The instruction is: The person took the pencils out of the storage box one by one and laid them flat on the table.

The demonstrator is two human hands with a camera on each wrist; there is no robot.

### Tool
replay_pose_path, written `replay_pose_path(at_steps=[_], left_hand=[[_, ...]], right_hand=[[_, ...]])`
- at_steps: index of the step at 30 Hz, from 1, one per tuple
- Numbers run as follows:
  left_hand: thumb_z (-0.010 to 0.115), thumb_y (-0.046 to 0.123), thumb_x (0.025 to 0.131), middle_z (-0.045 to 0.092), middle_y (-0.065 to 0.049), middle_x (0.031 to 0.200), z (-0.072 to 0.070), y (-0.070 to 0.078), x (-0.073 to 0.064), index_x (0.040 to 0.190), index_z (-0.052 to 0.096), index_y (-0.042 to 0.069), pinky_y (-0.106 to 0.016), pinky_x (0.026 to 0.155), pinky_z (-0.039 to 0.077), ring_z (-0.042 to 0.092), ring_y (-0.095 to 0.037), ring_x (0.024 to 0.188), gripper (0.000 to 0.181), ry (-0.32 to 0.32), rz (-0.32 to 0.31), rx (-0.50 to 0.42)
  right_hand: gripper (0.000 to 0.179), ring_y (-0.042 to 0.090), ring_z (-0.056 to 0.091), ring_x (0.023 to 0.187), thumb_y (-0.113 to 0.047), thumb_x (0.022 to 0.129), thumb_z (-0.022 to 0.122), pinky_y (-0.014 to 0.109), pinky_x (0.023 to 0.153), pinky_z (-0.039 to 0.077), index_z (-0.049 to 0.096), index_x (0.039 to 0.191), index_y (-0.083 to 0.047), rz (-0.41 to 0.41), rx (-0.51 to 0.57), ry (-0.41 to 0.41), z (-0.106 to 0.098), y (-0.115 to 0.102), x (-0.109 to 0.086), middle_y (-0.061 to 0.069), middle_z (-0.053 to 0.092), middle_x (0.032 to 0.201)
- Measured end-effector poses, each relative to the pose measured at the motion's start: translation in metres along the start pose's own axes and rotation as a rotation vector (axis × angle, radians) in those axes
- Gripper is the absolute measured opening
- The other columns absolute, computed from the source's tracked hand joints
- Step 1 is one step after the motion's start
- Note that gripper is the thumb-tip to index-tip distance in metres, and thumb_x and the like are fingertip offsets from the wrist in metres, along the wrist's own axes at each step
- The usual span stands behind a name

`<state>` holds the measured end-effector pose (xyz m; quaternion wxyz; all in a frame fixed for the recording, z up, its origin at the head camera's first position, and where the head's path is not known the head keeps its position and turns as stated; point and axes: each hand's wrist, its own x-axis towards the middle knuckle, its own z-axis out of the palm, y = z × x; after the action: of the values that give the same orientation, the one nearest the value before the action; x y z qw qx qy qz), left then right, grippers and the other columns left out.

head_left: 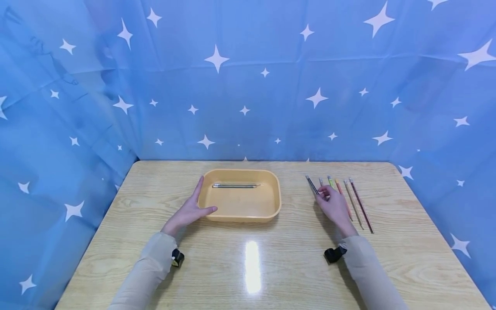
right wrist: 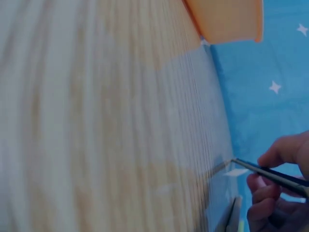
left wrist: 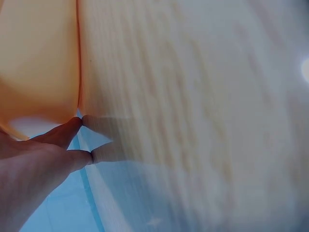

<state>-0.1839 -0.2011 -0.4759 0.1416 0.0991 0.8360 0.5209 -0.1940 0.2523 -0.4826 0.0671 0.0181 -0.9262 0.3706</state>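
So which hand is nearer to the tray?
Left. The left hand is spread at the left end of the tray; the right hand is away past its right end, by the pencils.

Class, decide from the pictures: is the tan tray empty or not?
Not empty: in the head view, pencils lie inside the tray, nearer its far side.

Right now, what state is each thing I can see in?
Tray: upright, open-topped
Pencils in tray: lying flat
Loose pencils: lying side by side
Dark pencil: held
Right hand: pinching the dark pencil
Left hand: fingers spread at the tray's left end
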Motion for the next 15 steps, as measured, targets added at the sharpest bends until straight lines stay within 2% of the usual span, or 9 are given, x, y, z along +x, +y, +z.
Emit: replay_pose_path(at_steps=[3, 7, 11, 15], left_hand=[[0.073, 0.027, 0.088, -0.009, -0.011, 0.160, 0.000, 0.016, -0.007, 0.155, -0.013, 0.023, -0.064, 0.109, 0.012, 0.004, -0.044, 0.142, 0.109, -0.011, -0.011, -0.003], [0.071, 0.019, 0.089, -0.009, -0.016, 0.159, 0.000, 0.020, -0.007, 0.154, -0.012, 0.015, -0.065, 0.108, 0.012, 0.004, -0.046, 0.141, 0.106, -0.017, -0.019, 0.001], [0.073, 0.027, 0.088, -0.008, -0.013, 0.160, 0.002, 0.001, 0.001, 0.155, -0.013, 0.022, -0.065, 0.108, 0.012, 0.004, -0.045, 0.141, 0.109, -0.001, -0.009, 0.008], [0.073, 0.030, 0.087, -0.007, -0.011, 0.160, 0.001, -0.002, 0.001, 0.154, -0.013, 0.027, -0.064, 0.108, 0.013, 0.005, -0.045, 0.141, 0.109, 0.004, -0.006, 0.013]], right_hand=[[0.022, 0.025, 0.059, 0.074, -0.007, 0.092, 0.058, 0.032, 0.059, 0.045, 0.059, 0.110, 0.006, -0.014, -0.030, -0.027, -0.001, 0.001, 0.000, 0.017, 0.063, 0.091], [0.023, 0.019, 0.056, 0.064, -0.007, 0.090, 0.060, 0.030, 0.051, 0.043, 0.060, 0.108, 0.006, -0.041, -0.095, -0.045, -0.001, 0.002, 0.001, 0.013, 0.064, 0.086], [0.023, 0.016, 0.053, 0.060, -0.008, 0.089, 0.061, 0.030, 0.050, 0.042, 0.061, 0.107, 0.006, -0.050, -0.148, -0.054, -0.002, 0.000, 0.002, 0.011, 0.064, 0.082], [0.024, 0.016, 0.050, 0.056, -0.010, 0.090, 0.061, 0.031, 0.050, 0.041, 0.060, 0.108, 0.006, -0.041, -0.156, -0.072, -0.004, -0.001, 0.004, 0.009, 0.061, 0.077]])
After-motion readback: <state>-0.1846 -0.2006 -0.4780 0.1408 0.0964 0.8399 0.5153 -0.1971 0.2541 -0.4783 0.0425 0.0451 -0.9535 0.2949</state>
